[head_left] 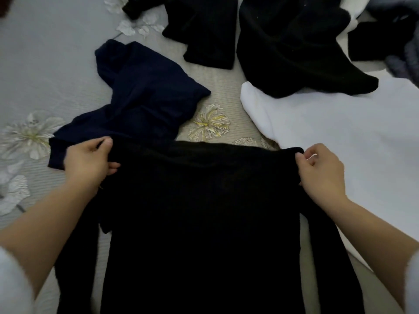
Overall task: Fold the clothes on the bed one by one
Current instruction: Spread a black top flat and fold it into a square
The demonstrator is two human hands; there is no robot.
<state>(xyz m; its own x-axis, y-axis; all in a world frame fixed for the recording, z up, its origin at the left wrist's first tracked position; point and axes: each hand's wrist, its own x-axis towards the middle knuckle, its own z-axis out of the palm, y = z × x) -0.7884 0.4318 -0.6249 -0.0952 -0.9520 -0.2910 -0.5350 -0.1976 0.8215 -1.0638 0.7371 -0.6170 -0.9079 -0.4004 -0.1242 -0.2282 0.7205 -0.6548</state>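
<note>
Two hands work one black top (204, 211), spread at 6 o'clock on the bed (45, 64). My left hand (87, 158) and right hand (320, 171) each pinch a shoulder corner, fingers curled round the knit. Other items, four: one navy garment (145, 94) at 10 o'clock, one black garment (204, 30) at 12, one black heap (294, 53) at 1, one white garment (340, 143) at 3.

Your left sleeve (11, 286) and right sleeve (411, 282) are pale, whitish and fuzzy-looking, showing only at the bottom corners. Past them your left forearm (45, 227) and right forearm (371, 230) are bare down to your left hand (87, 160) and right hand (322, 175).
</note>
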